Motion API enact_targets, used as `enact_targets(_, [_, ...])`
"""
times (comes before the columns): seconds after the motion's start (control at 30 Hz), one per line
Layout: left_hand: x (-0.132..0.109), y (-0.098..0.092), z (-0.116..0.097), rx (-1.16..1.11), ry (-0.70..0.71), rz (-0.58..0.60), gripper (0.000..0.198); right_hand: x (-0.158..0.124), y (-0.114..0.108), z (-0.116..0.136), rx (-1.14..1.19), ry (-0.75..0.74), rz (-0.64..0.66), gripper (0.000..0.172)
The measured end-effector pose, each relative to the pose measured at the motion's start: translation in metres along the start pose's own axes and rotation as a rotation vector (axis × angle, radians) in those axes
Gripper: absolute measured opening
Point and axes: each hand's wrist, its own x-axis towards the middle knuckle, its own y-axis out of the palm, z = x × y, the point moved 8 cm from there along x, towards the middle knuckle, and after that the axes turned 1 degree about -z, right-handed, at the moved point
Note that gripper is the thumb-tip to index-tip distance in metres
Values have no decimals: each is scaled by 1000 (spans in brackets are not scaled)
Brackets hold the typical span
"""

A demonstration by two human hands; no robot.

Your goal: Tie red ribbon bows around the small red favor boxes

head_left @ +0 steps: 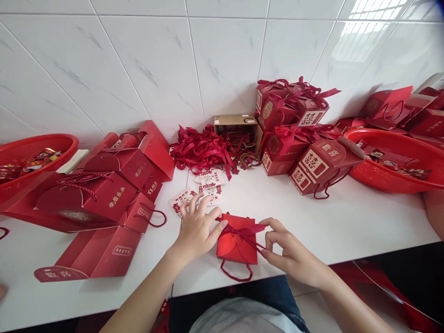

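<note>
A small red gift box (231, 249) stands on the white table in front of me, its rope handle hanging toward the front edge. Across its top runs a dark red ribbon (248, 230). My left hand (197, 229) is at the box's upper left, thumb and forefinger closed on the ribbon there, the other fingers spread. On the right side, my right hand (286, 247) pinches the ribbon's end between thumb and fingertips. Several printed paper cards (212, 192) lie just beyond my left fingertips.
Loose ribbons (201, 149) are heaped by an open cardboard box (236, 121) at the wall. Red gift boxes (114, 196) lie at left; ribboned boxes (294, 104) are stacked at right. Red baskets (391, 178) (71, 143) with small packets flank them. Another person's arm (432, 212) shows at right.
</note>
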Motion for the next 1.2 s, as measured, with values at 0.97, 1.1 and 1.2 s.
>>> enact_targets(0.97, [-92,75,11,-1258,-668,-222,51,36,-147,-46,-443,-43,-1050,36])
enact_targets(1.1, [-95,78,13,-1236,-692,-294,49,12,-146,-52,-437,-88,-1261,30])
enact_targets(1.2, [-96,78,12,-1212,-682,-314,49,-18,-156,-59,-489,-125,-1551,47])
